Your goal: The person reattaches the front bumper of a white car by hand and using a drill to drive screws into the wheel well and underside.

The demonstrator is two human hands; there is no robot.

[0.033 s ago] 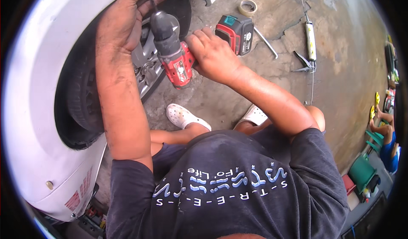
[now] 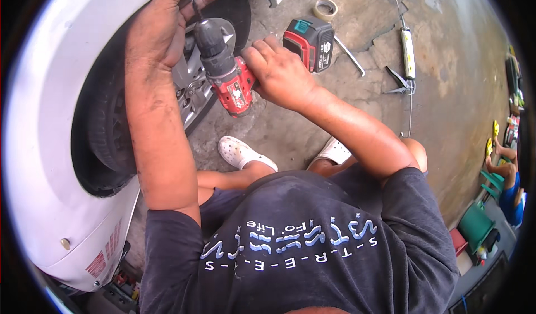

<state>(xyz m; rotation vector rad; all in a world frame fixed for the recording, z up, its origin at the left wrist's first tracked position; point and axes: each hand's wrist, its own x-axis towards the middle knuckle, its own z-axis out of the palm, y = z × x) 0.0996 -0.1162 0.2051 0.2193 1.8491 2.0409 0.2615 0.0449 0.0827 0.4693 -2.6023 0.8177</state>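
Note:
My right hand [image 2: 282, 71] is wrapped round the grip of a red and black cordless drill [image 2: 231, 85]. Its large battery pack [image 2: 315, 43] sticks out on the far side of that hand. From the black chuck a thin bit [image 2: 195, 7] points toward the wheel arch and my left hand [image 2: 162, 26]. That hand is at the edge of the white car's fender [image 2: 50, 102], its fingers stretched out beside the bit; some fingertips are cut off or hidden at the top. Behind the drill sit the tyre [image 2: 109, 130] and alloy wheel [image 2: 192, 90].
On the concrete floor lie a roll of tape [image 2: 325, 10], a metal rod [image 2: 350, 57] and a caulking gun [image 2: 408, 57]. My white clogs [image 2: 240, 152] are below the drill. At the far right are another person's legs [image 2: 505, 171] and a green container [image 2: 474, 224].
The drill's front end has shifted slightly to the left, and its bit tip now shows more plainly beside my left fingers. Both hands stay nearly where they were.

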